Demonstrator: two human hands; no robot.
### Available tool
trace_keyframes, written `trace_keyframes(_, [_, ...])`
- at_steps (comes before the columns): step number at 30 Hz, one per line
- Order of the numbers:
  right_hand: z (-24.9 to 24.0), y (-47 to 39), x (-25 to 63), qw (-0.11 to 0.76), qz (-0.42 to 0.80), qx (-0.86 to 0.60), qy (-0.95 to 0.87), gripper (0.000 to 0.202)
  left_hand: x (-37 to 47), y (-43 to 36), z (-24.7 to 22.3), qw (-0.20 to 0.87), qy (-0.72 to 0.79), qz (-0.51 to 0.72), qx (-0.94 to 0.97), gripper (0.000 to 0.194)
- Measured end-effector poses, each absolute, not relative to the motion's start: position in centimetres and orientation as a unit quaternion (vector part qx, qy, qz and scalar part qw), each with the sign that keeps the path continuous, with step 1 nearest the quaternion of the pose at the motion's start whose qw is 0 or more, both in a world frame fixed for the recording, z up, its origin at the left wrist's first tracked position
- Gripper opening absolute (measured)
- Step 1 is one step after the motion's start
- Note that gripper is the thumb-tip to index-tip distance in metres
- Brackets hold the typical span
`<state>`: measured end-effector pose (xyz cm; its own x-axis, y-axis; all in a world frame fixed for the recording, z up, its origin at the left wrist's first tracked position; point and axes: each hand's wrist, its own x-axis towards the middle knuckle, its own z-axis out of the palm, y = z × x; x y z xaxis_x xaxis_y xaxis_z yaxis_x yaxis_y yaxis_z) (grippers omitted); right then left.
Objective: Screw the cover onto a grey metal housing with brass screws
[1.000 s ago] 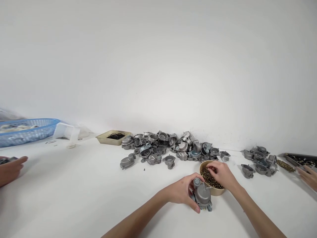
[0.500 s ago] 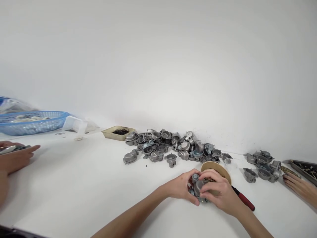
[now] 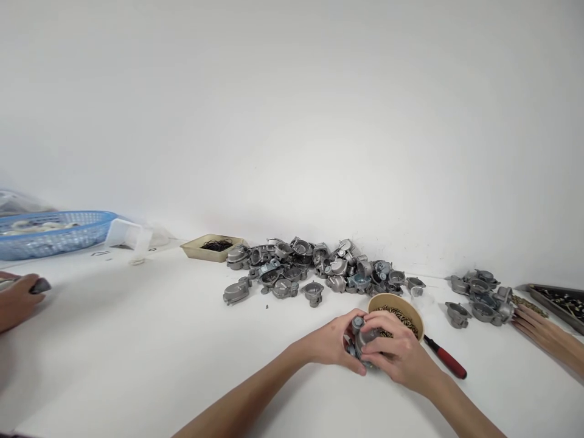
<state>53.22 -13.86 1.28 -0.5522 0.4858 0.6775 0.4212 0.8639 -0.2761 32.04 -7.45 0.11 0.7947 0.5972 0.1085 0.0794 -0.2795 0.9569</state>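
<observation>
View from the head camera over a white table (image 3: pixel 137 340). A grey cast-metal housing (image 3: pixel 362 338) is being held between both hands just above the tabletop, directly in front of a tan bowl of small brass screws (image 3: pixel 398 309). The left hand (image 3: pixel 331 347) is being curled around the housing's left side, thumb and fingers closed on it; the right hand (image 3: pixel 399 356) is being folded over its top and right side, also closed on it, so that only a little of the casting is being shown. Whether a screw is being pinched in the right fingers cannot be told.

The housing is being judged as rigid, fairly heavy for its bulk, hard-edged and somewhat slick on its smooth dome; a grip across the flanged rim or the projecting boss is being judged as surest.

A red-handled screwdriver (image 3: pixel 447 361) is lying just right of the bowl. A heap of like castings (image 3: pixel 314 271) is being kept behind, a smaller group (image 3: pixel 479 298) further right. Other people's hands (image 3: pixel 18 298) (image 3: pixel 542 331) are being seen at both edges.
</observation>
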Motion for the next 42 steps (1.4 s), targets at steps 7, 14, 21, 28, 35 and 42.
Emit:
trace_keyframes(7, [1.7,-14.0,53.6,0.388,-0.003,-0.246,-0.888,0.028,32.0,-7.3,-0.3,0.553,0.216,0.234,0.77,0.076])
trace_keyframes(14, [2.5,-14.9,53.0,0.36,-0.095,-0.227,-0.9,0.026,32.1,-6.9,-0.7,0.573,0.192,0.253,0.756,0.088])
trace_keyframes(21, [2.2,-14.7,53.5,0.393,-0.033,-0.241,-0.887,0.019,31.7,-6.5,-0.8,0.574,0.177,0.235,0.764,0.111])
trace_keyframes(28, [6.0,-12.8,64.1,0.205,0.059,-0.65,-0.729,0.038,31.5,-7.2,-1.0,0.561,0.213,0.224,0.768,0.115])
trace_keyframes(35, [4.7,-13.1,67.9,0.011,0.288,-0.739,-0.609,0.027,31.8,-8.0,0.0,0.51,0.225,0.226,0.799,0.079])
trace_keyframes(42, [4.6,-12.9,67.2,0.052,0.29,-0.746,-0.597,0.018,31.4,-7.3,0.3,0.476,0.15,0.239,0.833,0.073])
